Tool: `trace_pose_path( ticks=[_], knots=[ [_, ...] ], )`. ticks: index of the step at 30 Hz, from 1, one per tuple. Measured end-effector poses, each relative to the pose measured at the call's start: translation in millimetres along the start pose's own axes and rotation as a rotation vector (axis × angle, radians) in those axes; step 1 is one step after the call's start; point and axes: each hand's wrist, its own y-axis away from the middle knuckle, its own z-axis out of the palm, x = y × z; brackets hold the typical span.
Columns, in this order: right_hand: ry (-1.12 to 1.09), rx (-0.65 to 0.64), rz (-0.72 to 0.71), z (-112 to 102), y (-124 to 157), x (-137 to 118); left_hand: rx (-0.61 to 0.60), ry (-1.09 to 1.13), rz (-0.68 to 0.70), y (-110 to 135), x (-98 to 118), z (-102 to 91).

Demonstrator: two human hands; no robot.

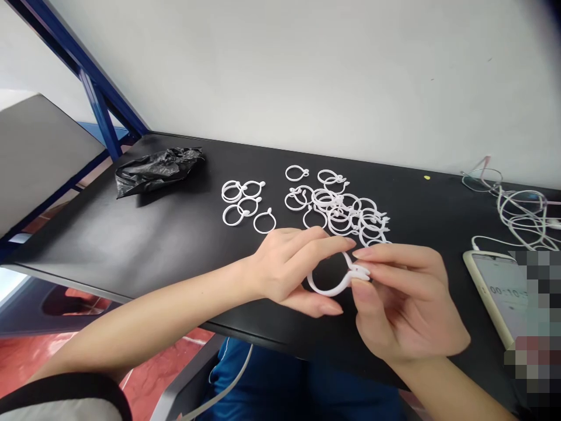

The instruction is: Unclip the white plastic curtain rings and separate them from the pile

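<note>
Above the table's front part, both hands are on one white plastic curtain ring. My left hand curves round its left side, fingers over the top and thumb below, hiding part of the hoop. Thumb and fingertips of my right hand pinch the ring's small tabbed ends at its right. Just beyond my hands lies a loose pile of similar white rings, some overlapping. To the left of that pile sits a smaller group of rings, with a single ring near my left hand.
A crumpled black plastic bag lies on the black table at the back left. On the right are a phone showing a timer, a tangled white cable and eyeglasses. A pale wall borders the back edge.
</note>
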Motion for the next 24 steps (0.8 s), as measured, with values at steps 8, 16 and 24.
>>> trace_pose_path(
  ticks=[8,16,24],
  knots=[
    [-0.103,-0.112,0.052,-0.4,-7.3,-6.0,-0.037,0.045,0.003,-2.6,0.3,-9.2],
    [-0.072,-0.174,-0.005,-5.7,-15.1,-2.4,-0.011,0.020,-0.003,-3.6,3.6,-4.8],
    [-0.002,-0.129,-0.012,-5.9,-12.6,-6.0,-0.010,-0.140,0.136,-12.7,-5.2,-15.7]
  ],
)
